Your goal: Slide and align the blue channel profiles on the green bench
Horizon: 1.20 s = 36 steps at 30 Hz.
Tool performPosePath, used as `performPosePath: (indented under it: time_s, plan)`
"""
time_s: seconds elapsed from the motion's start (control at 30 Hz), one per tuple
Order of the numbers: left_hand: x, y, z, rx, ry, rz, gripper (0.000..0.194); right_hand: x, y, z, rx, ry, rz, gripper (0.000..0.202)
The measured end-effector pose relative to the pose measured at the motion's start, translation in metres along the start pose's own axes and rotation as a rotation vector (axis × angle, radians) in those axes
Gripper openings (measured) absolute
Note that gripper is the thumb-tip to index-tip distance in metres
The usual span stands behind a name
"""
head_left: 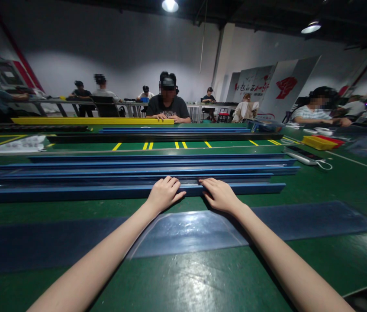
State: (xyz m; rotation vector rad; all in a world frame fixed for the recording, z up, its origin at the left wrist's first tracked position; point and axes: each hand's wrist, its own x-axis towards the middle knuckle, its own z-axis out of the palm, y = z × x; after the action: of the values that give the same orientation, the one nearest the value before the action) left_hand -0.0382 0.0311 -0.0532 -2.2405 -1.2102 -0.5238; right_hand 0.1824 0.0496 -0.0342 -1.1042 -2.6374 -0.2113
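Observation:
My left hand [165, 193] and my right hand [219, 195] rest a short way apart on the nearest long blue channel strip [258, 188]. Their fingers curl over its raised front wall, with the thumbs on the near side. The fingertips are partly hidden inside the channel. More blue channel strips [229, 163] lie parallel just behind it. Between my forearms and the nearest strip, a long clear plastic sheet [190, 234] lies flat on the green table [183, 281].
Farther back are a black bar [164, 138] and a yellow bar [92, 121], where a person [169, 106] sits opposite. On the right lie a phone on a white power bank [303, 155] and a yellow tray [318, 142]. White crumpled paper [21, 144] is at left.

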Motion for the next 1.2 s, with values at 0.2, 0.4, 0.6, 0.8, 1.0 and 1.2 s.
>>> performPosePath:
  time_s: [0.2, 0.4, 0.6, 0.8, 1.0, 1.2]
  plan:
    - [0.0001, 0.0001, 0.0000, 0.007, 0.003, -0.001, 0.033, -0.0004, 0.0005, 0.0012, 0.001, 0.003, 0.002, 0.030]
    - [0.0003, -0.0002, 0.0014, 0.008, 0.010, 0.003, 0.033, -0.0003, 0.0009, 0.0022, -0.004, 0.007, -0.002, 0.030]
    - [0.0000, 0.0000, 0.0014, 0.008, 0.025, 0.005, 0.032, -0.0002, 0.0012, 0.0024, -0.008, 0.023, -0.007, 0.029]
    - [-0.0006, 0.0002, 0.0013, 0.005, 0.023, 0.001, 0.032, -0.0005, 0.0015, 0.0035, -0.013, 0.019, -0.007, 0.030]
    - [-0.0008, -0.0004, 0.0024, 0.005, 0.022, 0.005, 0.032, -0.0002, 0.0020, 0.0043, -0.010, 0.023, -0.012, 0.031]
    - [-0.0008, -0.0005, 0.0037, 0.004, 0.016, 0.000, 0.032, 0.0002, 0.0020, 0.0044, -0.013, 0.019, -0.006, 0.032]
